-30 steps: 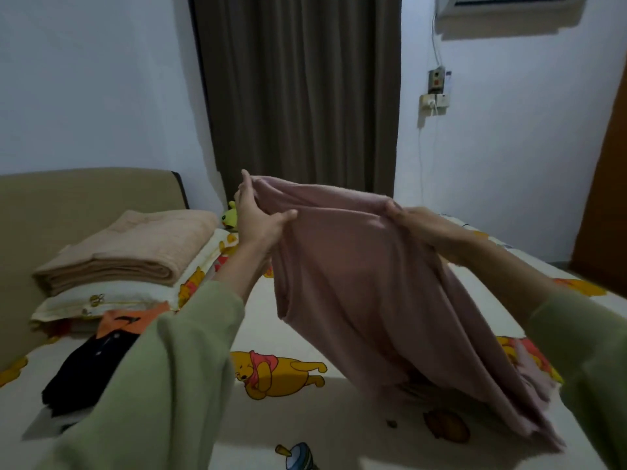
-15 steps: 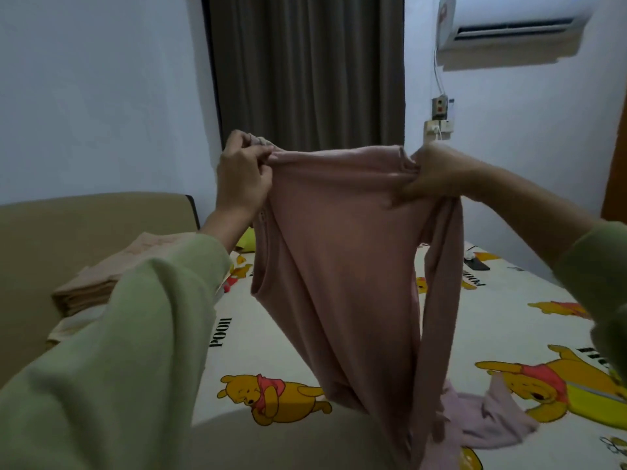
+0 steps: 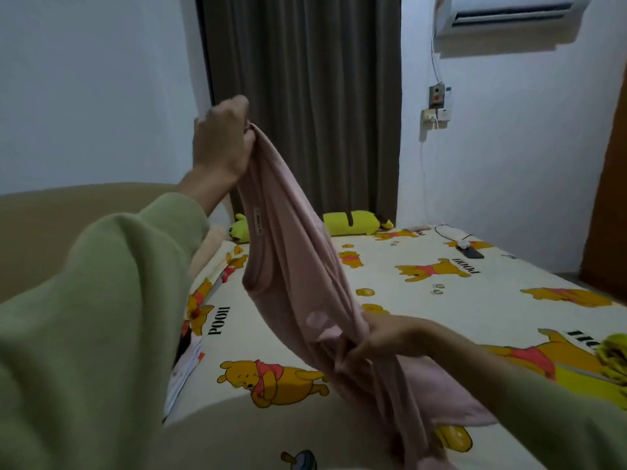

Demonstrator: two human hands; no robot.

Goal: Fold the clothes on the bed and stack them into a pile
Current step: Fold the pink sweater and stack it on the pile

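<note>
A pink shirt (image 3: 298, 266) hangs in the air over the bed (image 3: 424, 300), stretched on a slant from upper left to lower right. My left hand (image 3: 222, 144) is raised high and grips the shirt's top end near the neck opening. My right hand (image 3: 380, 340) is low over the sheet and pinches the shirt partway down. The shirt's lower end trails onto the bed near the front edge. Both arms wear green sleeves.
The sheet has a yellow bear print. A yellow plush toy (image 3: 353, 222) lies at the far edge by the brown curtain (image 3: 305, 96). A phone (image 3: 473, 253) and cable rest at the far right. A beige headboard (image 3: 51, 225) stands on the left.
My right hand has let go of the top edge and dropped down to grip the shirt lower. The left hand stays high, so the shirt now hangs on a slant.
</note>
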